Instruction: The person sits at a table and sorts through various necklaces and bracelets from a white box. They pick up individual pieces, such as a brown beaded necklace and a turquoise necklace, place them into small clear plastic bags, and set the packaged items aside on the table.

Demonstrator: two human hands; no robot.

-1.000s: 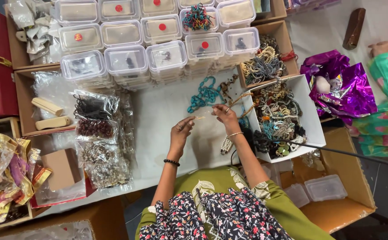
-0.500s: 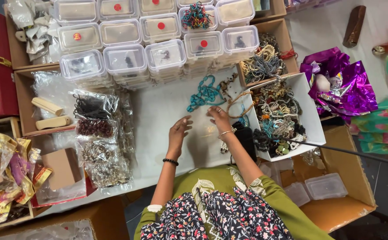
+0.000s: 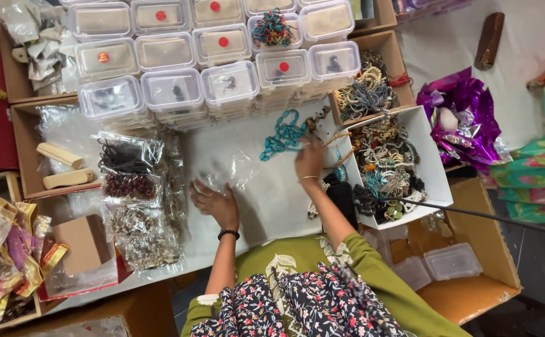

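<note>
Bead strings: the right hand point(image 3: 310, 159) reaches up the white table point(image 3: 272, 200) towards the turquoise bead string point(image 3: 283, 134) and a brownish strand point(image 3: 338, 138) trailing from the white box; its fingers look bunched, but blur hides whether they grip anything — I cannot tell.
Handling: light, limp and slack, likely to tangle and snag on neighbours; the beads look hard and slippery, so a pinch on the cord between beads seems the best hold.
Left hand point(image 3: 215, 203): spread flat, palm down, on a clear plastic sheet point(image 3: 235, 171) lying on the table — thin, slick, easily crumpled.
Cardboard tray, far left: two pale wooden blocks point(image 3: 60, 165) under clear wrap.
Clear bags point(image 3: 132, 187): dark, reddish-brown and pale beads, bagged apart, just left of the flat hand.
Lidded clear tubs point(image 3: 173, 87): stacked in rows, some with red dots; one holds multicoloured strands point(image 3: 271, 28).
Cardboard box point(image 3: 372, 87): cream and grey bracelets, heaped.
White box point(image 3: 431, 162): a tangled mass of mixed bead strings, right of the reaching hand.
Purple foil point(image 3: 466, 118): crumpled, far right.
</note>
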